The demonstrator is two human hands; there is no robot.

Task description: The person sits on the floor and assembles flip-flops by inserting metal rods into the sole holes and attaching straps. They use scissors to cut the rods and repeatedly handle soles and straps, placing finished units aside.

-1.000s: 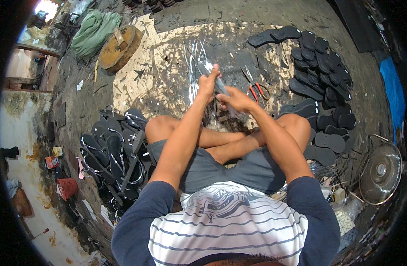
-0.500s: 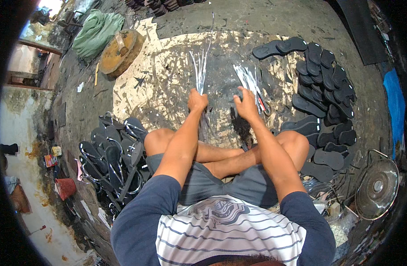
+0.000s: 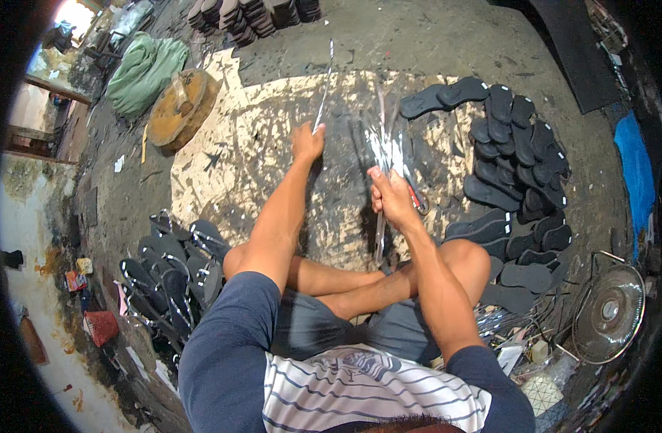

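Observation:
My right hand (image 3: 392, 196) is closed round a bunch of thin, shiny strips (image 3: 381, 238), whose ends stick out above and below the fist, blurred by motion. Just past that fist lie more silver strips (image 3: 396, 155), partly hidden by it. Beside the wrist is a red and dark looped tool handle (image 3: 420, 200); its kind is unclear. Farther left, my left hand (image 3: 308, 142) is stretched forward, low over the floor sheet. Its thumb and fingers close on the near end of one long silver strip (image 3: 323, 101) that runs away from me.
Black sandal soles (image 3: 504, 108) lie in overlapping rows at right. Strapped sandals (image 3: 176, 281) are heaped by my left knee. A round wooden block (image 3: 183, 112) and green sack (image 3: 145, 76) are at far left, a fan (image 3: 609, 310) at near right. Stacked soles (image 3: 237, 18) stand at the back.
The bunch of strips that was in my left hand is now in my right, which has closed. My left hand has moved slightly left and forward to the single long strip.

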